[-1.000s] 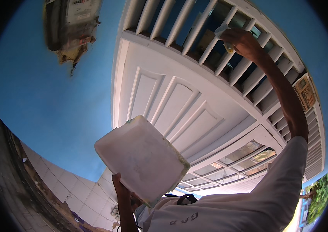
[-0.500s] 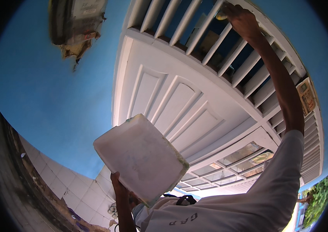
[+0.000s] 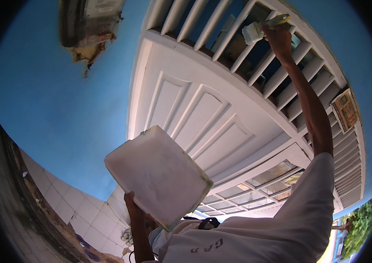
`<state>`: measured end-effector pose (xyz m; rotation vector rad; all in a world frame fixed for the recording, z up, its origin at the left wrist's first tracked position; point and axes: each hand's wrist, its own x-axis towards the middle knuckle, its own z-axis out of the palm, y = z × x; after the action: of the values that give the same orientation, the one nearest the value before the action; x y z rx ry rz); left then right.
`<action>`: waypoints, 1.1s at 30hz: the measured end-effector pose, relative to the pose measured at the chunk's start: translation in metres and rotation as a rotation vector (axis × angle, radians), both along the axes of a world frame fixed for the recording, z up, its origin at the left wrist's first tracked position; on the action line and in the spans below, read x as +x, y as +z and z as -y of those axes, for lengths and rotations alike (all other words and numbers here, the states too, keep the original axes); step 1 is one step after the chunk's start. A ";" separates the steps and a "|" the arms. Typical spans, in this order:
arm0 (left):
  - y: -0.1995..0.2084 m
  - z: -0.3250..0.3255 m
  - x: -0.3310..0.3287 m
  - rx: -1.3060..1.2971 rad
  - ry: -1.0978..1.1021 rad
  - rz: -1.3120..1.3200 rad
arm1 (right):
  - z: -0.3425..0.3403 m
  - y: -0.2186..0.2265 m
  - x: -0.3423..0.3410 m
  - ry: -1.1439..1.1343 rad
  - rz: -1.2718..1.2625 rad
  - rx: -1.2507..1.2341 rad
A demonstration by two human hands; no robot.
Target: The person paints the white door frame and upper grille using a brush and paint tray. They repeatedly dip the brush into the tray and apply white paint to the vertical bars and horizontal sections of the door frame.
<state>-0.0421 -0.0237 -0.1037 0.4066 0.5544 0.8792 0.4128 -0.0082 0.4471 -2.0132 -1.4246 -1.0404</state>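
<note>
My right hand (image 3: 279,41) is raised high at the upper right, closed around a paintbrush (image 3: 252,33). Its pale, paint-coated bristles point left and its yellowish handle sticks out to the upper right. The bristles are close to the white slats (image 3: 233,18) of a vent above a door; whether they touch a slat I cannot tell. Low at centre, my left hand (image 3: 132,205) grips the lower-left edge of a whitish rectangular container (image 3: 159,175), tilted, with paint-stained edges. Only its flat outer face shows; the inside and most of my left fingers are hidden behind it.
A white panelled door (image 3: 194,105) stands ahead, with glass panes (image 3: 264,188) beside it. A meter-like box (image 3: 91,26) hangs on the blue wall (image 3: 63,114). A small printed plate (image 3: 345,110) sits by the slats. White tiles (image 3: 85,210) line the lower wall.
My right hand has come down slightly and the brush has turned, so its bristles and handle now show plainly. The container in my left hand has shifted only a little.
</note>
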 end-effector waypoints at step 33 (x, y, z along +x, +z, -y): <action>-0.007 -0.015 0.012 0.050 0.010 0.012 | -0.026 -0.004 -0.049 -0.131 1.136 -0.254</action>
<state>-0.0298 -0.0088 -0.1108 0.4445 0.5247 0.9058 0.3636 0.0176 0.4435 -1.6845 -2.0033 -2.3808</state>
